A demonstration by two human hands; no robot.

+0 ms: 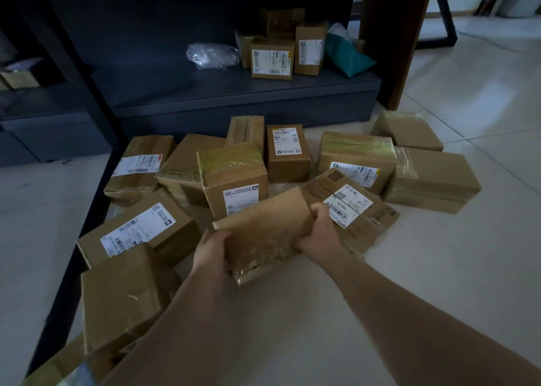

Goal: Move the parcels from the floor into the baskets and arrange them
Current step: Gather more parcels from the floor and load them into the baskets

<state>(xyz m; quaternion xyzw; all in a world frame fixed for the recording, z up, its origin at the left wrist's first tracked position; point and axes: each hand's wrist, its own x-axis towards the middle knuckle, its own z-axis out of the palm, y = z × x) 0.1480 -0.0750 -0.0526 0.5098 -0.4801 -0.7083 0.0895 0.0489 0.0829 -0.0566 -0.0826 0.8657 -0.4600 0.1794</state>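
A brown taped cardboard parcel point(263, 233) is tilted just above the floor at the centre, gripped by both hands. My left hand point(209, 252) clasps its near left edge and my right hand point(319, 229) clasps its right side. Several more cardboard parcels lie in a heap on the tiled floor around it, among them a labelled one point(234, 178) right behind and a flat labelled one point(351, 207) beside my right hand. On the dark shelf point(234, 93) behind stand several parcels point(272, 58). No basket is in view.
A clear bubble-wrap packet point(212, 55) and a teal mailer bag point(348, 55) lie on the shelf. A brown wooden post point(401, 43) stands to the shelf's right. Pale floor tiles point(483, 254) stretch to the right and in front of me.
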